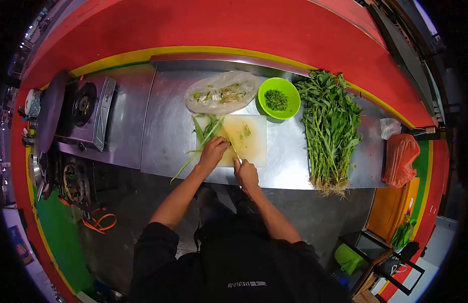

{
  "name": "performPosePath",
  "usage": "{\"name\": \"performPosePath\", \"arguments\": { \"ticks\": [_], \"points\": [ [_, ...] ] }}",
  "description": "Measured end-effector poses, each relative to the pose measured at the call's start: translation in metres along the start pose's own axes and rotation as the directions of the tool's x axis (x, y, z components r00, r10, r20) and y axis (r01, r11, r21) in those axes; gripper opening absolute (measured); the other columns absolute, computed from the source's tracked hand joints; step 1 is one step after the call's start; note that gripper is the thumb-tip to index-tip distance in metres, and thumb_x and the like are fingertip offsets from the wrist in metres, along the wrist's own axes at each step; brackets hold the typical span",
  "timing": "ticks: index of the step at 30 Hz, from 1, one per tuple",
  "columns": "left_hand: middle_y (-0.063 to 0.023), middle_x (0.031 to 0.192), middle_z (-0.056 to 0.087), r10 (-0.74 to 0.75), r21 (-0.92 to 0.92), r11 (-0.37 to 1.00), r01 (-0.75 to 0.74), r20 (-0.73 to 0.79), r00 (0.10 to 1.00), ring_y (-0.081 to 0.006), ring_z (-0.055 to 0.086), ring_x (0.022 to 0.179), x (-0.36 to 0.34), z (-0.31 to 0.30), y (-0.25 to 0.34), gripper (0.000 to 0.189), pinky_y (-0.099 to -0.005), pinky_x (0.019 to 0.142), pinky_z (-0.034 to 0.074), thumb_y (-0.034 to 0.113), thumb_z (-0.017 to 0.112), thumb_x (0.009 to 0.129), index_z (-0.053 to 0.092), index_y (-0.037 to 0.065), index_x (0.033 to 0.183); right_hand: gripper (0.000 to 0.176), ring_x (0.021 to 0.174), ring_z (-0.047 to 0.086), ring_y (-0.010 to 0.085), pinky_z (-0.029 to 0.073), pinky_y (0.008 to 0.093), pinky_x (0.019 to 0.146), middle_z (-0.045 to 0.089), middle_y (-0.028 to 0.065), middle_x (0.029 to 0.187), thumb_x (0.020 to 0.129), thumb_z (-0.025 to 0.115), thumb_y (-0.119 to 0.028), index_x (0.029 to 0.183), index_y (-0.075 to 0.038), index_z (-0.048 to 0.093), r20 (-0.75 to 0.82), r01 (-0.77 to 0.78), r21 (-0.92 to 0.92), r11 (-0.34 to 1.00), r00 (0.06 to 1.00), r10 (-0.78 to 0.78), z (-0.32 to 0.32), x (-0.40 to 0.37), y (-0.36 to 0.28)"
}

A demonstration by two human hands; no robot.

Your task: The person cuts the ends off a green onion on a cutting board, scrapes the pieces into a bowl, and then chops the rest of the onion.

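My left hand (215, 153) is closed over long green onions (207, 133), pressing them on the left part of a pale cutting board (259, 151). Their leaves fan out past the board's left edge, one hanging toward the table's front. In my right hand (246, 173) is a knife (234, 147), its handle in my fist and its blade beside my left fingers. A few chopped green bits (245, 132) lie on the board, right of the blade. Behind the board stands a lime-green bowl (295, 103) holding finely chopped greens (276, 100).
A clear plastic bag (203, 105) with trimmings lies behind the board. Leafy greens with roots (329, 131) cover the steel table (165, 111) on the right. A gas stove (87, 108) stands left, an orange-red bag (401, 160) far right. A red wall (208, 28) rises behind.
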State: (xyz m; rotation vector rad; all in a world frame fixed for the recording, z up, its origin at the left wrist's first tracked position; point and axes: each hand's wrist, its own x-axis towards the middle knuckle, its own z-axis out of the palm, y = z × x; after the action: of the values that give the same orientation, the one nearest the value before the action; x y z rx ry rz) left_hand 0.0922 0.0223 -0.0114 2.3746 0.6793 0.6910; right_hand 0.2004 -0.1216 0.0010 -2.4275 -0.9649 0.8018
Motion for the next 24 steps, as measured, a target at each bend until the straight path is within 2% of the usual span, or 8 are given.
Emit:
{"name": "performPosePath", "arguments": {
  "ticks": [5,7,10,24],
  "points": [
    [-0.0091,0.093,0.065,0.001,-0.017,1.000,-0.001,0.009,1.000,-0.0290,0.063,0.093,-0.002,-0.005,0.004,0.013,-0.0400,0.080,0.053,0.005,0.072,0.084,0.076,0.003,0.097,0.056,0.081,0.068,0.0543,0.054,0.0591,0.074,0.067,0.0365,0.081,0.101,0.056,-0.045,0.094,0.008,0.070,0.004,-0.002,0.047,0.999,1.000,0.001,-0.006,0.002,-0.007],
    [-0.0096,0.096,0.066,-0.037,-0.044,0.998,0.038,0.012,0.999,-0.0290,0.063,0.095,-0.004,-0.004,0.004,0.013,-0.0402,0.083,0.053,0.005,0.072,0.085,0.075,0.002,0.097,0.056,0.082,0.067,0.0545,0.054,0.0588,0.076,0.067,0.0369,0.083,0.101,0.055,-0.046,0.097,0.008,0.071,0.061,-0.034,0.065,0.997,0.998,0.030,-0.010,-0.001,-0.006],
    [-0.0122,0.096,0.067,-0.005,-0.036,0.999,0.005,0.003,1.000,-0.0315,0.064,0.093,-0.004,-0.002,0.002,0.016,-0.0405,0.082,0.054,-0.002,0.072,0.084,0.074,0.000,0.099,0.057,0.083,0.067,0.0545,0.054,0.0590,0.076,0.067,0.0374,0.083,0.101,0.054,-0.046,0.097,0.008,0.071,0.054,-0.043,0.076,0.996,0.998,0.039,-0.009,-0.006,-0.003],
    [-0.0110,0.092,0.066,0.012,-0.026,1.000,-0.012,-0.003,1.000,-0.0315,0.064,0.090,-0.001,-0.001,0.001,0.013,-0.0408,0.079,0.053,0.000,0.072,0.083,0.074,0.001,0.096,0.058,0.084,0.067,0.0554,0.054,0.0594,0.076,0.067,0.0376,0.085,0.102,0.054,-0.047,0.095,0.008,0.070,0.054,-0.043,0.017,0.999,0.998,0.042,-0.003,0.001,-0.005]
  ]
}}
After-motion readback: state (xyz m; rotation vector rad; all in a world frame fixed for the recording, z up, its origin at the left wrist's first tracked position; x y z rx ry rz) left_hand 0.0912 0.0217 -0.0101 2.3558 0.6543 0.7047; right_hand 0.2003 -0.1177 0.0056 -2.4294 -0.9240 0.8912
